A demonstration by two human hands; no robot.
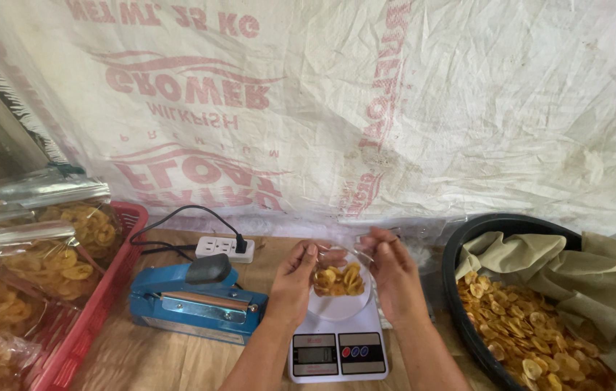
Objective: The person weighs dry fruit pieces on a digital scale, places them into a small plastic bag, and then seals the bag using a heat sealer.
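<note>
1. My left hand [295, 279] and right hand [393, 274] hold a clear plastic bag [343, 269] between them, each pinching one side of its mouth with fingers closed on the film, so the opening is spread apart.
2. The bag hangs between my palms, just above the round white platform of the kitchen scale [338, 340], with my thumbs and fingertips gripping its upper edge.
3. Inside the bag sit yellow chips [338, 279], thin, round and curled, piled loosely at the bottom.
4. The scale is white and glossy, with a small grey display and coloured buttons on its front panel; it stands on the brown tabletop [149, 358], which looks papery and creased.
5. Just beside my left hand lies a blue heat sealer [191, 300] with a black knob on its arm, and behind it a white power strip [225, 248] with a black cable plugged in.
6. Further left, a red plastic crate [94, 308] holds sealed clear bags of the same chips.
7. To my right, a black round basin [460, 289] is lined with beige cloth [561, 264] and filled with loose chips.
8. A wrinkled white woven sack sheet [409, 101] with faded red print hangs behind everything.
</note>
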